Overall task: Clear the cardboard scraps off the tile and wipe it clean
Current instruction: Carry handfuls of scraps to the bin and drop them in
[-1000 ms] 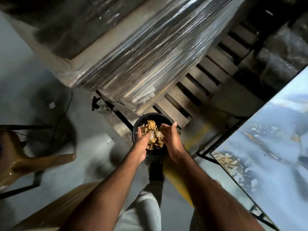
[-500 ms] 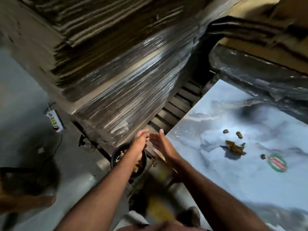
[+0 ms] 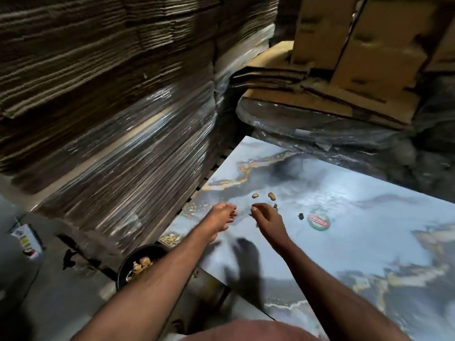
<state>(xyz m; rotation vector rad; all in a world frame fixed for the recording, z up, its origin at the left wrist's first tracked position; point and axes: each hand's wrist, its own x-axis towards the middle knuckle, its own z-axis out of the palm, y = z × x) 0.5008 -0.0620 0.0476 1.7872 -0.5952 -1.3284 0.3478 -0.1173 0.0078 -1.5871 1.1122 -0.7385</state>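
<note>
- Tile: blue-grey marbled slab with gold veins, filling the lower right.
- Cardboard scraps: a few small brown bits on the tile, at 12 to 1 o'clock of the right hand; one dark bit touching the sticker's left edge.
- Sticker: round, green-rimmed, at 3 o'clock of the right hand.
- Left hand: over the tile's left edge, grip loosely curled, holding nothing visible.
- Right hand: above the tile, grip loosely curled; contents cannot be told.
- Black bucket: on the floor at 7 o'clock of the left hand, scraps inside.
- Wrapped cardboard stack: upper left.
</note>
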